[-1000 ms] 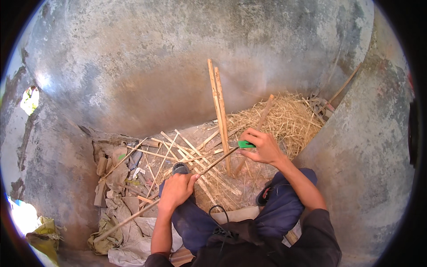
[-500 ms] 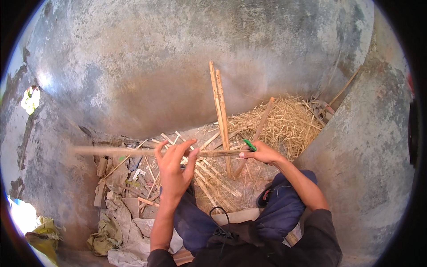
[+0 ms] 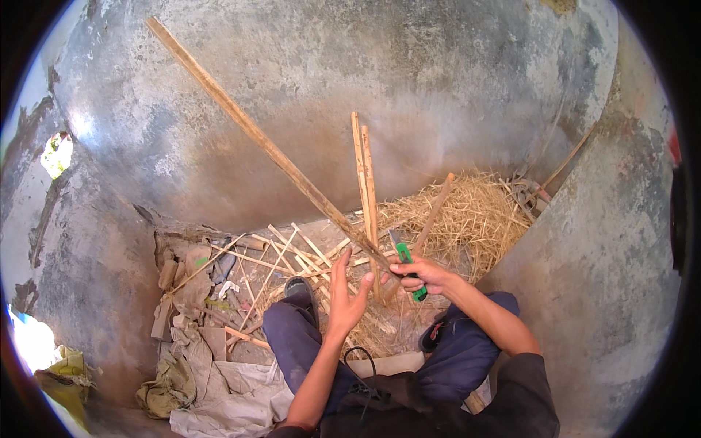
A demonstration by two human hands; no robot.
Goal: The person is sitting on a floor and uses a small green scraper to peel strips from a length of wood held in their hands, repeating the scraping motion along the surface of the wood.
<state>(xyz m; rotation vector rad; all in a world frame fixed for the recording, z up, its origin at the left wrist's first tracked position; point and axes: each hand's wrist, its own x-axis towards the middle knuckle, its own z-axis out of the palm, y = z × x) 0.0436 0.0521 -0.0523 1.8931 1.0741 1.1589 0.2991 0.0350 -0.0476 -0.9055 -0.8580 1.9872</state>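
Bamboo stick [image 3: 263,146] now swung up toward 11 o'clock; your left hand [image 3: 347,292] released, fingers spread; right hand [image 3: 423,276] grips stick end, green knife [image 3: 406,264].

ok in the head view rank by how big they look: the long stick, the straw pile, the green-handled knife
1. Long stick, reaching from the upper left down to the right hand; raised toward the camera, so its lead over the straw is unsure.
2. Straw pile.
3. Green-handled knife, clearly smallest.
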